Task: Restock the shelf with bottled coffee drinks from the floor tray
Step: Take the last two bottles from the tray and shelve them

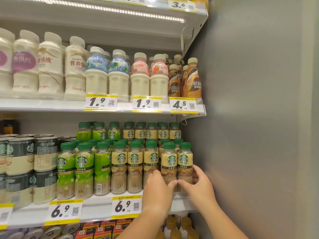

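Bottled coffee drinks with green caps and cream labels fill the right end of the middle shelf (96, 209). My left hand (158, 190) wraps the lower part of one front-row coffee bottle (169, 161). My right hand (200, 185) wraps the lower part of the rightmost coffee bottle (185, 159) beside it. Both bottles stand upright at the shelf's front edge, next to the grey side wall. My thumbs nearly touch between the two bottles. The floor tray is out of view.
Green-label bottles (82, 168) and stacked cans (20, 168) stand to the left on the same shelf. The shelf above holds milk drinks and brown coffee bottles (192, 80). A grey wall panel (250, 118) closes the right side. Cans and bottles sit on the shelf below.
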The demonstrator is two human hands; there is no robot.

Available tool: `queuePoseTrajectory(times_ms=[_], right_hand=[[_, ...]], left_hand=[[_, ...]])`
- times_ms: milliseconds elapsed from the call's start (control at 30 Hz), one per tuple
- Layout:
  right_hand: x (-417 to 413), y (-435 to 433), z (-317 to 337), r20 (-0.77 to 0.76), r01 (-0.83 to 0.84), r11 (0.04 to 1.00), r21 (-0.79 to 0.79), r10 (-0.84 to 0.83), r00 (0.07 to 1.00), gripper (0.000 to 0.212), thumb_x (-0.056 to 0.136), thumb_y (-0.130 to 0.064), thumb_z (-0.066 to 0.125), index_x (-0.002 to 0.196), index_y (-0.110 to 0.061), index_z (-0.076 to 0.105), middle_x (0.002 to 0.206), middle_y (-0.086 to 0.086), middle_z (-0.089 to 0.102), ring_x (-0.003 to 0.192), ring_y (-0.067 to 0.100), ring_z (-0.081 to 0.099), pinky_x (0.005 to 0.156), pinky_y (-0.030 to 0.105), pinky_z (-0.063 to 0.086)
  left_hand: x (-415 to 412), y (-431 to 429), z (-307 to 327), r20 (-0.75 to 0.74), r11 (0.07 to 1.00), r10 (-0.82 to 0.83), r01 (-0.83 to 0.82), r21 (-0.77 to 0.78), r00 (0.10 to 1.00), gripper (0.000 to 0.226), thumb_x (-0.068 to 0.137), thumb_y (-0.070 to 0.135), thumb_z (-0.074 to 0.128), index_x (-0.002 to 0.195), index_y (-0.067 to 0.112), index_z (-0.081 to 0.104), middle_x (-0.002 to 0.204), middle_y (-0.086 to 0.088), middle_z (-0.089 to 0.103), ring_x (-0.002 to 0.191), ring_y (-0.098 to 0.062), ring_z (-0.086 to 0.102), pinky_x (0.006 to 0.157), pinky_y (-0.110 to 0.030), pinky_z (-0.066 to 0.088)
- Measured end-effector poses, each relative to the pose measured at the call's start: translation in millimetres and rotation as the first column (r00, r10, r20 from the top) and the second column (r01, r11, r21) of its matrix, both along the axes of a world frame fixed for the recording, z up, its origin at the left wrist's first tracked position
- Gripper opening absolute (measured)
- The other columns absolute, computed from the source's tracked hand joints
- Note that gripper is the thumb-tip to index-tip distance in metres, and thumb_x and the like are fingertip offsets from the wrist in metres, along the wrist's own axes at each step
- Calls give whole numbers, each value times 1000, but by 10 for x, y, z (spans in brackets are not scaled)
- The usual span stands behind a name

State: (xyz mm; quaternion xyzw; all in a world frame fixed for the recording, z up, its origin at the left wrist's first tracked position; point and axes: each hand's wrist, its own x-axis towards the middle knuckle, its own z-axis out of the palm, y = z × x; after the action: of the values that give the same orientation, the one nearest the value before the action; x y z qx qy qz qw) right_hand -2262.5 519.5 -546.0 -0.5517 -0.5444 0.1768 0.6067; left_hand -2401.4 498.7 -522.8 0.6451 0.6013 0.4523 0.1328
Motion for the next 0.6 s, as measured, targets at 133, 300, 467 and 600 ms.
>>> queuePoseTrajectory(times_ms=[133,300,467,600], right_hand=[[-5,34,-62,-40,30,1000,-8,-30,999,60,78,-18,82,130,-20,53,119,-4,61,112,15,57,96,36,53],[12,103,-134,-56,15,999,-35,-17,998,48,84,-22,76,129,-23,57,117,-7,66,112,15,62,96,39,55],[1,203,-162,-32,6,998,-59,-8,999,53,85,-28,75,135,-24,56,122,-6,68,113,16,64,95,44,56],[-6,254,-170,-15,8,997,-74,-9,1000,55,85,-31,74,136,-23,55,124,-6,68,113,15,64,95,43,57]], left_hand=[[-5,65,-19,-20,999,24,-23,45,1000,43,88,49,67,113,15,60,112,-2,61,102,-22,60,83,-33,51],[-35,110,-41,-57,993,47,-41,107,997,43,89,48,67,111,12,65,104,-3,65,98,-21,62,76,-26,47],[-52,162,-29,-71,993,53,-45,106,996,35,86,48,70,87,13,63,79,0,64,76,-20,63,63,-29,48],[-63,192,-28,-56,992,49,-42,121,997,34,87,46,71,94,13,67,84,-1,67,83,-22,66,67,-29,50]])
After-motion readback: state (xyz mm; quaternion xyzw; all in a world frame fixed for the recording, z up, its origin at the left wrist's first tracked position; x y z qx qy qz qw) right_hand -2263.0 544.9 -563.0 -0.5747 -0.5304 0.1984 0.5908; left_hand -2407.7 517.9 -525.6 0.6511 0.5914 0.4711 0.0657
